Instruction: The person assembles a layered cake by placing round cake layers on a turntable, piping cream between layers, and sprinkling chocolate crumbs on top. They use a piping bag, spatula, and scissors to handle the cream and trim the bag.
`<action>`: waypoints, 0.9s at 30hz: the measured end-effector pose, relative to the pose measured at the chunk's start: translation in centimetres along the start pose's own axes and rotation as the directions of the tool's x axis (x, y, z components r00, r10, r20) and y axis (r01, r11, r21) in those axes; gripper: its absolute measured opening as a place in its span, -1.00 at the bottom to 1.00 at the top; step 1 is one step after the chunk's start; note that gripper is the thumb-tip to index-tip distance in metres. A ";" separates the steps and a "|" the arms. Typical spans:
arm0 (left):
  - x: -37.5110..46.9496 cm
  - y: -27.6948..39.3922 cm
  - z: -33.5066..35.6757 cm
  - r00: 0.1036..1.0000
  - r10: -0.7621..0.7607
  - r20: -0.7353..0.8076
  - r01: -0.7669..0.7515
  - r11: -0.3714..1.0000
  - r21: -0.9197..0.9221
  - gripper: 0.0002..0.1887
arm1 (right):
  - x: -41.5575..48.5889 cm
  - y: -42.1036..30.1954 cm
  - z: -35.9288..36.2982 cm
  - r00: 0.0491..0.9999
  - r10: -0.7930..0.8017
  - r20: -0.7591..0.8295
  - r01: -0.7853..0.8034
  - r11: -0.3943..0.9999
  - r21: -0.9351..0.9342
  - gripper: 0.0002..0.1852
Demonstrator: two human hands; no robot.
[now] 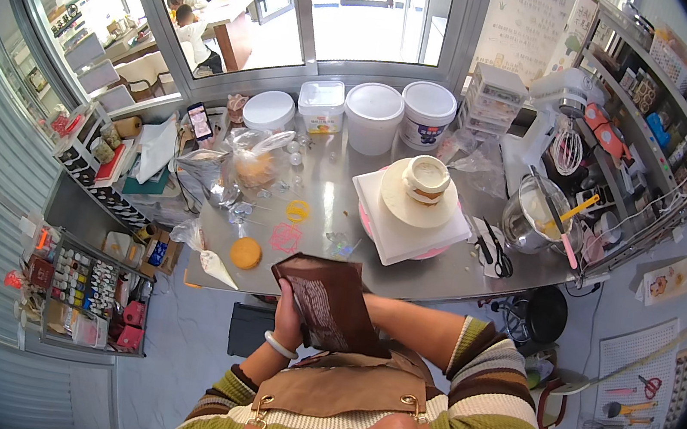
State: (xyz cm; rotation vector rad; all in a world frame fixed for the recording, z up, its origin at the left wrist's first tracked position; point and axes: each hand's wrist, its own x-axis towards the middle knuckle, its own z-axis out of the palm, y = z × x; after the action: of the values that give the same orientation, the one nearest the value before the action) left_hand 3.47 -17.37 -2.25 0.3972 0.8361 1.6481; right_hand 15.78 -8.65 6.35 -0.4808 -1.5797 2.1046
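My left hand (288, 318) grips a brown printed bag (329, 300) by its left side, in front of my apron. The right forearm (416, 328) reaches to the bag's other side, and the bag hides my right hand. Beyond the bag, a small cream-covered cake tier (428, 177) stands on a wider round pale cake (413, 204). Both rest on a white square board (387, 249) over a pink turntable (442, 253). A round sponge piece (246, 254) and a filled piping bag (216, 268) lie left of the brown bag.
Yellow (298, 211) and pink toppers (286, 237) lie on the steel table (335, 181). Scissors (500, 258) and a metal mixing bowl (529, 216) with spatulas stand right, near a stand mixer (534, 122). White tubs (372, 117) line the back. A phone (200, 122) is propped left.
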 end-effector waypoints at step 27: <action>20.8 4.9 19.9 0.971 0.152 -0.184 -0.109 0.969 0.223 -0.24 | 9.3 -16.4 -30.5 0.975 0.047 0.215 0.056 0.891 -0.451 -0.67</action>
State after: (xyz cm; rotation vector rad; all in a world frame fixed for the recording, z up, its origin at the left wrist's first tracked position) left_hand 7.88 8.29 11.12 0.4474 1.1636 1.7474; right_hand 26.83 24.67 13.61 -0.3998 -2.2193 1.8234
